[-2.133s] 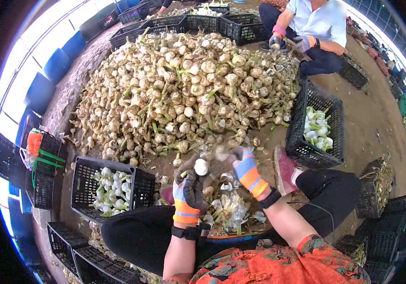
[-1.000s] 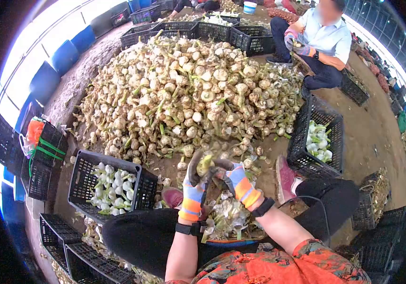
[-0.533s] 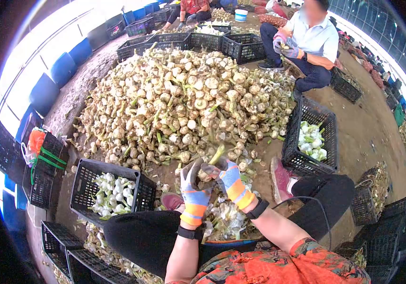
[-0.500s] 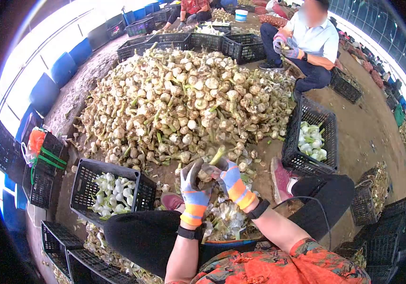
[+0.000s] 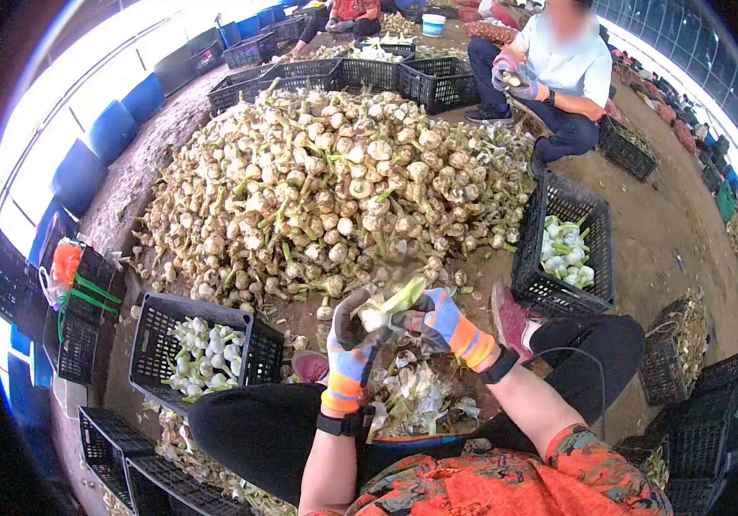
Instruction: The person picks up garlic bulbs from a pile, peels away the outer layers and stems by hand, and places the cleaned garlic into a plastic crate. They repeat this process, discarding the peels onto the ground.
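Observation:
A garlic bulb (image 5: 372, 318), pale and partly stripped of its outer skin, is between my hands, its green stem pointing up and to the right. My left hand (image 5: 352, 340), in a striped glove with dark palm, wraps round the bulb. At the stem side, the closed fingers of my right hand (image 5: 446, 325) pinch loose leaf or skin; their tips are partly hidden. Below them lies a heap of peeled garlic skins (image 5: 420, 396). Beyond my hands rises a large pile of unpeeled garlic (image 5: 334, 189).
Cleaned white bulbs lie in a black crate (image 5: 257, 348) at left and another crate (image 5: 562, 297) at right. A person (image 5: 566, 64) in a pale shirt squats at the pile's right, handling garlic. Another person (image 5: 354, 17) sits behind. Stacked crates (image 5: 85, 318) stand at far left.
The bulb now shows whiter, and its stem looks wider and peeled open. My right hand has moved slightly right, away from my left.

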`<state>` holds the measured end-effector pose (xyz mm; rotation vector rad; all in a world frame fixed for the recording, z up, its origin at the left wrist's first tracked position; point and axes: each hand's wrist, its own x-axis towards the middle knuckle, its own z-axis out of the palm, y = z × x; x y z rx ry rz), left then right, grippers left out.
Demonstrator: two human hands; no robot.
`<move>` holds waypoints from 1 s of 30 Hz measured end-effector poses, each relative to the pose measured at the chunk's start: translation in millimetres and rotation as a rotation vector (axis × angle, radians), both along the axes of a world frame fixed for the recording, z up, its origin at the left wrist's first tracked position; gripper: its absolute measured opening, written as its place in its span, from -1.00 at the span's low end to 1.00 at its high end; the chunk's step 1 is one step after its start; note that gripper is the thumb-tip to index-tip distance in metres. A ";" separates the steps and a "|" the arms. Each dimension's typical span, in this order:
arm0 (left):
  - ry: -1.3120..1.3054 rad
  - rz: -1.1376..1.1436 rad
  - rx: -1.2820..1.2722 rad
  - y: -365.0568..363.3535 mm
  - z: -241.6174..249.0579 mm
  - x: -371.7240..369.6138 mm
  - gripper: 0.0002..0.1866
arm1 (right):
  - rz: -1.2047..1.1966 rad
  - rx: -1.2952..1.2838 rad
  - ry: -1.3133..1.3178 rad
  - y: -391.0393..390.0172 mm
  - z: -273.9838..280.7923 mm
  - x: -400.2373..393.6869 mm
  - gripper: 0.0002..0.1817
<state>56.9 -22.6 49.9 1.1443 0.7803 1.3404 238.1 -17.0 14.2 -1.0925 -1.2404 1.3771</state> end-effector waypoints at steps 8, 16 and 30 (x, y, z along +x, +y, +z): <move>-0.126 -0.073 -0.163 0.2 -12.7 14.4 -0.47 | -0.152 0.251 -0.287 -5.1 20.0 -4.8 -0.74; -0.100 -0.175 -0.200 2.6 2.2 4.7 -0.35 | -0.270 -0.290 0.542 -6.9 -5.0 4.0 -0.73; 0.004 -0.200 -0.090 2.3 -9.7 -0.1 -0.25 | -0.319 0.273 -0.956 -9.9 1.9 23.7 -0.66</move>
